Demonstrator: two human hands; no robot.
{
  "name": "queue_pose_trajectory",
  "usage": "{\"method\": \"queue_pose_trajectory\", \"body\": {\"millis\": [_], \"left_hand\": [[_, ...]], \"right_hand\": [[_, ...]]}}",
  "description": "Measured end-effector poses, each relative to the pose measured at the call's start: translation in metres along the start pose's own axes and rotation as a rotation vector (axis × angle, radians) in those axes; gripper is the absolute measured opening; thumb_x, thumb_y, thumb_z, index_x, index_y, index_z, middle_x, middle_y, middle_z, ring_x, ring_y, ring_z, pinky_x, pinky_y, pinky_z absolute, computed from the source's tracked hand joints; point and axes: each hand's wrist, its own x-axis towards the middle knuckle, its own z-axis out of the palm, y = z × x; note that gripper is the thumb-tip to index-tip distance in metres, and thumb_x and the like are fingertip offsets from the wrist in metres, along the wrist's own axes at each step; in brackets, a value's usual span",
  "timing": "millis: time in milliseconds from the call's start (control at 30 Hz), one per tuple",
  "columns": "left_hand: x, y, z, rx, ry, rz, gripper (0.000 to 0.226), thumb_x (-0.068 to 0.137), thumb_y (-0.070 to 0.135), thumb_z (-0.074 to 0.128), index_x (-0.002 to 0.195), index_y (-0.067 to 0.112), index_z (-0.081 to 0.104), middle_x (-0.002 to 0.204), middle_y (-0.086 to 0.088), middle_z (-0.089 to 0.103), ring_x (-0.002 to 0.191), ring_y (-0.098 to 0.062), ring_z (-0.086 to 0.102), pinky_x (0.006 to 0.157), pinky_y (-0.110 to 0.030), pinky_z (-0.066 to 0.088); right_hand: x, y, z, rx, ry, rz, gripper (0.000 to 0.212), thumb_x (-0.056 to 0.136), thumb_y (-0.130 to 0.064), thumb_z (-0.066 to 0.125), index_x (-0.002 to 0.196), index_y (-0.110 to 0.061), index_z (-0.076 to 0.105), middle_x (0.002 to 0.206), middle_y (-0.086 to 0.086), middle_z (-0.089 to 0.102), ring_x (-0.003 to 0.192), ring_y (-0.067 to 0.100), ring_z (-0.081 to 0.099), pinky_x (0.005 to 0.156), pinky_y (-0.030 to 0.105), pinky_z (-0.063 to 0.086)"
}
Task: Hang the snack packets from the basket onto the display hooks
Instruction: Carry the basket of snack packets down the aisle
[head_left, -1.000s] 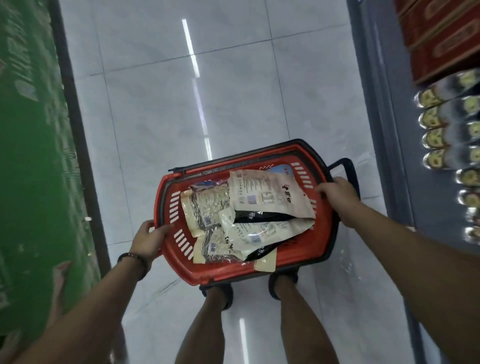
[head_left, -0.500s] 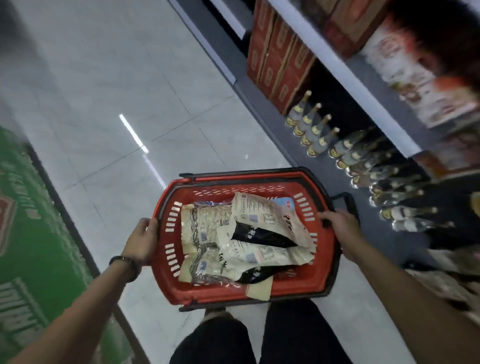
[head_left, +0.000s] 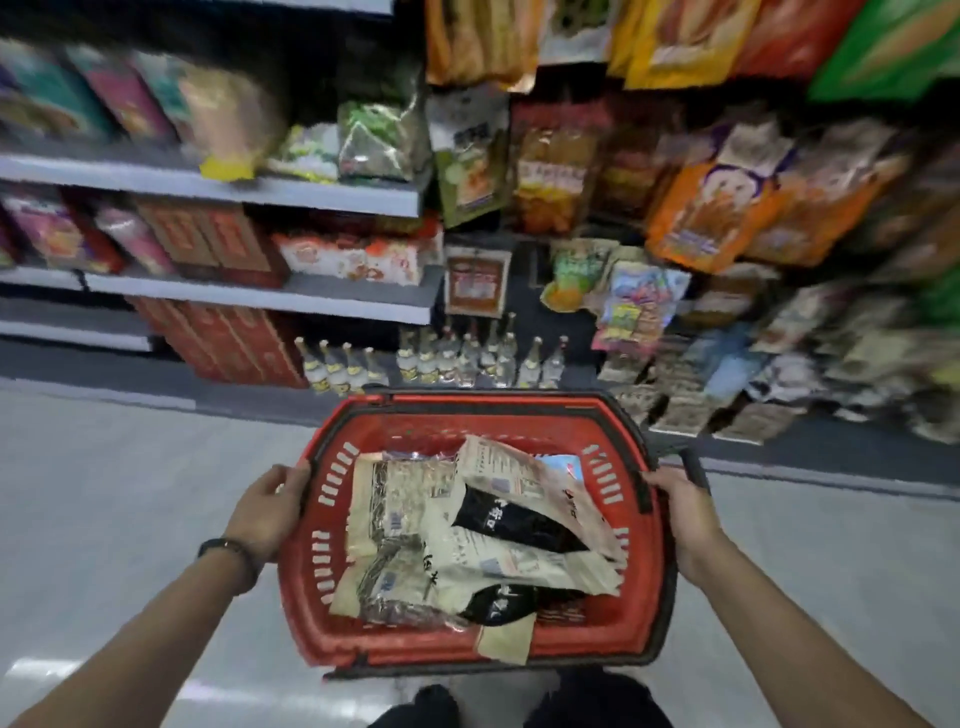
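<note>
Basket time: both hands carry the full red plastic basket (head_left: 618, 631) up to the snack wall.

The left hand (head_left: 267, 512) has its fingers (head_left: 291, 475) curled around the basket's left rim. The right hand (head_left: 683, 519) has its fingers wrapped around the right rim, beside the black handle (head_left: 693, 465). All the pale paper snack packets (head_left: 467, 540) lie in a heap inside the basket, some with black parts. None is in a hand yet. Ahead hang many bright snack bags (head_left: 711, 208), and small glass bottles (head_left: 441, 358) stand on the floor shelf. The picture is blurry, so I cannot see the display hooks themselves. I think the job has not really begun: every packet has yet to be picked up and hung.
</note>
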Motion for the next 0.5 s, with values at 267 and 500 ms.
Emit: {"method": "queue_pose_trajectory", "body": {"millis": [267,500], "left_hand": [[-0.069,0.146,0.219,0.285,-0.179,0.306,0.054,0.103,0.068,0.049,0.102,0.02,0.073,0.101,-0.01,0.078,0.089,-0.035,0.076,0.089,-0.052,0.063],[-0.179,0.225,0.454,0.399,-0.388,0.456,0.046,0.107,0.055,0.053,0.09,0.019,0.075,0.1,-0.017,0.08,0.082,-0.029,0.073,0.079,-0.039,0.057]], "right_hand": [[-0.031,0.013,-0.25,0.297,0.276,0.026,0.036,0.073,-0.029,0.076,0.095,-0.001,0.082,0.093,0.025,0.08,0.087,0.046,0.077,0.095,0.067,0.058],[-0.042,0.028,-0.476,0.491,0.49,0.031,0.029,0.075,-0.028,0.076,0.093,-0.006,0.083,0.092,0.025,0.08,0.087,0.047,0.077,0.093,0.068,0.059]]}}
